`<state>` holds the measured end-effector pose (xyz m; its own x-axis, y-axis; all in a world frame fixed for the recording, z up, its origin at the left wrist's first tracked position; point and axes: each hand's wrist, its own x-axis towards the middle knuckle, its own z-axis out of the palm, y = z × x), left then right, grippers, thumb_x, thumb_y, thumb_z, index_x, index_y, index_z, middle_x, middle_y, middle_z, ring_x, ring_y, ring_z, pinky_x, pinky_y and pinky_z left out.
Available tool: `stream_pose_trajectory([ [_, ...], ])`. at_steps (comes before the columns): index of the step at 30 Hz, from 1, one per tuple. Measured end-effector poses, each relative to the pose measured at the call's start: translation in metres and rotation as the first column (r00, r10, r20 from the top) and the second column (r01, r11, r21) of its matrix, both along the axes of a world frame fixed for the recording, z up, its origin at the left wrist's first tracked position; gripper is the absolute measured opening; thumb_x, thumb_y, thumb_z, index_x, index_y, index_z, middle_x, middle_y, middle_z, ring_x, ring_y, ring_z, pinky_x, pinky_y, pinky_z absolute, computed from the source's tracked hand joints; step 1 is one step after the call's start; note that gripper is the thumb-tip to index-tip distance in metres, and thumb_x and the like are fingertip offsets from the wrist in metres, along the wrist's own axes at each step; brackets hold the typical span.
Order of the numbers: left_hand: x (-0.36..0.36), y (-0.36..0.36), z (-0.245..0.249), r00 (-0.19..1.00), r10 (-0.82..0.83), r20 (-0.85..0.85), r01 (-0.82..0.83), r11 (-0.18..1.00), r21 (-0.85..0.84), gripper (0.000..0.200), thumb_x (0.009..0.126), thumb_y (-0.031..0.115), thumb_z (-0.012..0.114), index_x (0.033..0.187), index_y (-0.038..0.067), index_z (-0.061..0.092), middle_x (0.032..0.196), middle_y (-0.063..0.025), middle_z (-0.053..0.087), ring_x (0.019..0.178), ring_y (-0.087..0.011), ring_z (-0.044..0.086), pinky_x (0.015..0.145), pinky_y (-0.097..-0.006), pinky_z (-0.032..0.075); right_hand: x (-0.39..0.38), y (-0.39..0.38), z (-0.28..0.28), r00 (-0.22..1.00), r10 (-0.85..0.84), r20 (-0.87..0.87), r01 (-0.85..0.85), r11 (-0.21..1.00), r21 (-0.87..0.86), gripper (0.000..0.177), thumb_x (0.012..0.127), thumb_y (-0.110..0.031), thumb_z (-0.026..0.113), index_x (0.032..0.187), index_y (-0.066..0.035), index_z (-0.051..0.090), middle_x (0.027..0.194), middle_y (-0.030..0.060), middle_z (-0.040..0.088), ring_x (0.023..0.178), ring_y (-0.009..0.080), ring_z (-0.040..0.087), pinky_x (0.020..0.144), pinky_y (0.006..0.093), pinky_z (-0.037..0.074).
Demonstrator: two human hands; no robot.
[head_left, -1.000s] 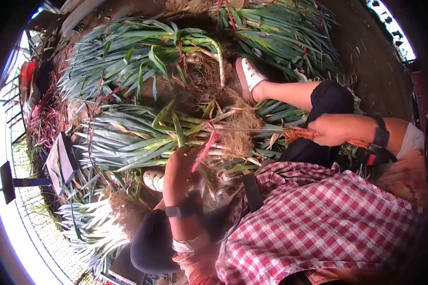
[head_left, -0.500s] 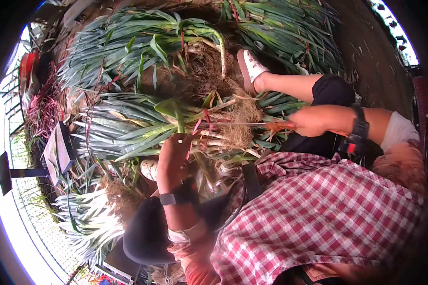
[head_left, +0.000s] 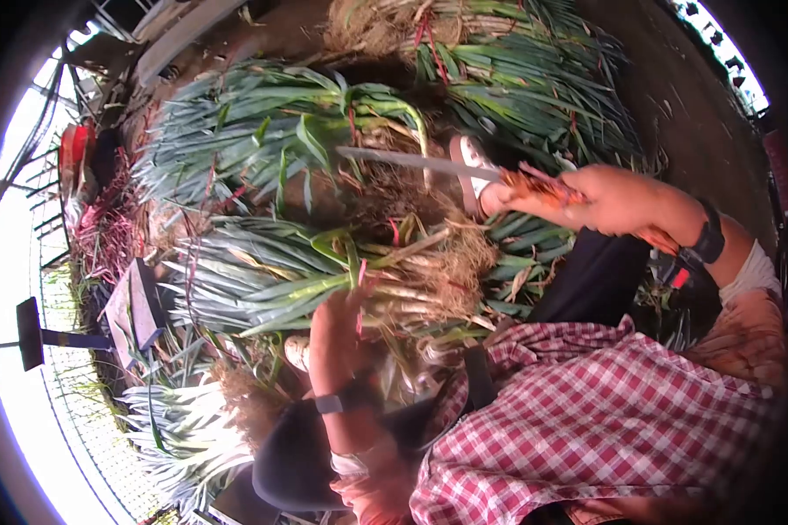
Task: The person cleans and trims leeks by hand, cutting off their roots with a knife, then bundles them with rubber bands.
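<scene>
My right hand [head_left: 608, 199] is wrapped around a knife, its handle bound in orange-red material. The long blade [head_left: 411, 160] points left, raised above the bundles and apart from them. Below it lies a bundle of long green onions [head_left: 263, 271], leaves to the left and stringy roots [head_left: 464, 262] to the right. My left hand [head_left: 334, 319], blurred, is closed at the near side of this bundle. Pink tie string [head_left: 362, 276] sticks out by its fingers, partly hidden. Another bit of pink string [head_left: 394, 231] shows at the bundle's far side.
More green onion bundles lie behind [head_left: 245, 131] and at the back right [head_left: 534, 96]. Another pale-stemmed bundle [head_left: 193, 429] is at the lower left. A heap of pink strings [head_left: 105, 223] lies at the left. My shoe [head_left: 471, 171] stands between bundles.
The knife, which lay across the bundle at the pink string, has lifted up and away with my right hand. My left hand stays by the string. The whole view has shifted slightly.
</scene>
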<state>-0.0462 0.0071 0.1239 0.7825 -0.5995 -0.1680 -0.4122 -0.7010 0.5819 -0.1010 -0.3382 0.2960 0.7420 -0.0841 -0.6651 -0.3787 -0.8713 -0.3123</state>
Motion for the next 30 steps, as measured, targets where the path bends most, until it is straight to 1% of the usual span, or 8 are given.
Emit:
stream_pose_trajectory([
  [8,0.032,0.001,-0.001,0.932,0.308,-0.189,-0.32,0.947,-0.036,0.045,0.084,0.039,0.044,0.083,-0.003,0.058,0.073,-0.0177,0.058,0.07,-0.0263,0.058,0.062,-0.0348,0.041,0.187,-0.021,-0.018,0.953,-0.186,0.238,0.072,0.904,0.421,0.021,0.083,-0.021,0.05,0.087,-0.001,0.048,0.056,0.0016,0.049,0.042,0.0086,0.049,0.033,0.0234,0.041],
  [12,0.127,0.013,-0.034,0.93,0.365,-0.047,-0.357,0.927,0.115,0.048,0.084,0.044,0.041,0.086,-0.002,0.057,0.068,-0.0176,0.056,0.057,-0.0236,0.057,0.052,-0.0369,0.044,0.299,-0.029,-0.015,0.867,-0.116,0.484,0.009,0.976,0.217,0.02,0.075,-0.016,0.056,0.086,0.0,0.051,0.059,0.0059,0.051,0.042,0.0131,0.05,0.032,0.0252,0.041],
  [16,0.234,-0.016,-0.006,0.899,0.439,-0.005,-0.438,0.897,0.062,0.04,0.083,0.037,0.043,0.086,-0.001,0.056,0.082,-0.0226,0.057,0.082,-0.0388,0.053,0.069,-0.0439,0.04,0.405,-0.05,-0.061,0.598,0.214,0.772,-0.01,0.966,-0.26,0.022,0.072,-0.015,0.052,0.085,0.003,0.055,0.07,0.0172,0.057,0.062,0.0274,0.058,0.054,0.0384,0.047],
  [20,0.281,-0.042,-0.018,0.831,0.512,-0.217,-0.533,0.845,-0.048,0.038,0.084,0.032,0.047,0.092,-0.002,0.058,0.077,-0.0153,0.06,0.07,-0.021,0.055,0.065,-0.0324,0.041,0.454,-0.039,-0.169,0.769,-0.032,0.639,0.091,0.994,-0.061,0.026,0.068,-0.017,0.052,0.084,0.003,0.058,0.08,0.0228,0.059,0.076,0.0338,0.059,0.064,0.0396,0.046],
  [21,0.286,-0.044,-0.036,0.859,0.49,-0.15,-0.504,0.86,-0.08,0.033,0.084,0.029,0.046,0.086,-0.001,0.059,0.075,-0.0143,0.059,0.067,-0.0233,0.055,0.064,-0.0329,0.041,0.461,-0.035,-0.196,0.766,-0.062,0.64,0.072,0.997,0.01,0.025,0.069,-0.018,0.052,0.08,0.003,0.057,0.076,0.0238,0.058,0.073,0.0346,0.059,0.063,0.0405,0.046],
  [22,0.29,-0.035,-0.062,0.914,0.032,0.404,-0.059,0.997,0.055,0.017,0.08,0.016,0.049,0.081,0.001,0.057,0.071,-0.0132,0.056,0.064,-0.0273,0.053,0.061,-0.0339,0.042,0.468,-0.032,-0.22,0.761,-0.094,0.642,0.054,0.995,0.082,0.025,0.069,-0.02,0.052,0.077,0.004,0.056,0.073,0.0248,0.058,0.07,0.0354,0.059,0.061,0.0415,0.045],
  [23,0.285,-0.053,-0.045,0.908,0.401,-0.125,-0.415,0.902,-0.121,0.007,0.072,0.004,0.052,0.079,0.003,0.053,0.068,-0.012,0.052,0.063,-0.0289,0.052,0.057,-0.0354,0.043,0.479,-0.031,-0.25,0.729,-0.081,0.68,0.051,0.997,0.063,0.029,0.069,-0.023,0.052,0.077,0.005,0.056,0.072,0.0247,0.057,0.07,0.0351,0.059,0.062,0.0412,0.045],
  [30,0.276,-0.049,-0.068,0.72,0.57,-0.396,-0.631,0.775,-0.032,0.02,0.083,0.017,0.051,0.091,-0.001,0.057,0.072,-0.0061,0.059,0.066,-0.0129,0.053,0.062,-0.0238,0.041,0.517,0.013,-0.32,0.817,-0.249,0.52,0.036,0.922,0.385,0.042,0.067,-0.037,0.057,0.074,0.004,0.058,0.069,0.0239,0.057,0.064,0.0307,0.059,0.059,0.0373,0.045],
])
